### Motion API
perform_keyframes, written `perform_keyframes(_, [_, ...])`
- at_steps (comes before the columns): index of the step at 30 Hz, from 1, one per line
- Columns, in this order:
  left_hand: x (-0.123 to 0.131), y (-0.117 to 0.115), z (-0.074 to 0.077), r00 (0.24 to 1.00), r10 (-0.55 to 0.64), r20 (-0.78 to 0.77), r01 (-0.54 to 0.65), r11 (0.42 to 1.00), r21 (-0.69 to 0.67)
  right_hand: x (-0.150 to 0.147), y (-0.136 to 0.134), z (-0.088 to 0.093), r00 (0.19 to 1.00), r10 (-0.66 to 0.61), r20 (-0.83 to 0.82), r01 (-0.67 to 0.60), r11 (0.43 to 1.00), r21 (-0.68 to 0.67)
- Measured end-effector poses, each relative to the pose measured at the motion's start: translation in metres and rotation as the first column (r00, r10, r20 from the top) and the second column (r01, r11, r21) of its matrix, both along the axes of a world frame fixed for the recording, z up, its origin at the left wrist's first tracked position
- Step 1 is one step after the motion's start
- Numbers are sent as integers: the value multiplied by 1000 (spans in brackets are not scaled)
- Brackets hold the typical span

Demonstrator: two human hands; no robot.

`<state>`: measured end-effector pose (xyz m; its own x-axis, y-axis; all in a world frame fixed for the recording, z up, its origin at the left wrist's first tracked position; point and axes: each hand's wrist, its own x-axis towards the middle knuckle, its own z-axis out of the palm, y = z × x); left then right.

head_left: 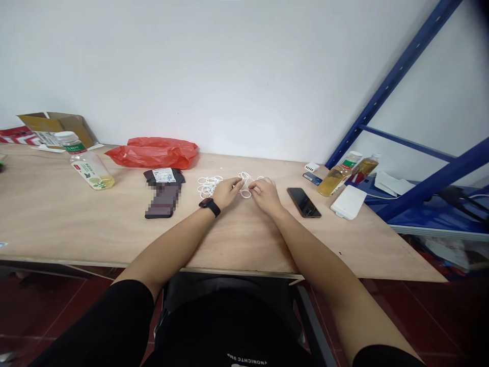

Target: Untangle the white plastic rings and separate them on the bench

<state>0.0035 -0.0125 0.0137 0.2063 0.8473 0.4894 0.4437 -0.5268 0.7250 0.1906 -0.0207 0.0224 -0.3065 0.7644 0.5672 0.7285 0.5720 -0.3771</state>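
Thin white plastic rings occupy the middle of the wooden table (237, 239). A loose pile of white rings (207, 186) lies just left of my left hand (226, 192), which wears a black watch (210, 205). Its thumb and fingers are closed at a small group of linked white rings (244, 176). From the other side, my right hand (266, 195) pinches at the same group, its fingertips close to my left ones. One white ring (245, 194) hangs or lies below the fingertips. Another ring shows partly behind my right hand. The exact contact at the fingertips is too small to make out.
Left: a red plastic bag (156, 153), a dark package (164, 196), a drink bottle (89, 165) and an open cardboard box (63, 125). Right: a phone (304, 202), a white case (348, 202), another bottle (338, 176) and a blue metal rack (397, 76). A wall stands behind.
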Motion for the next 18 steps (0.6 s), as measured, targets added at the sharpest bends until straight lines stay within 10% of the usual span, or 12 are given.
perform_keyframes(6, [4,13,-11,914,-11,406,135,951,-279,-13,-12,4,986,163,40,-164,986,6])
perform_keyframes(13, [7,6,-5,864,-81,497,223,946,-233,-3,-5,-2,909,-31,-416,-7,996,-89])
perform_keyframes(18, [7,-1,1,873,-98,477,230,946,-227,-5,-2,-5,784,21,-620,-253,923,-289])
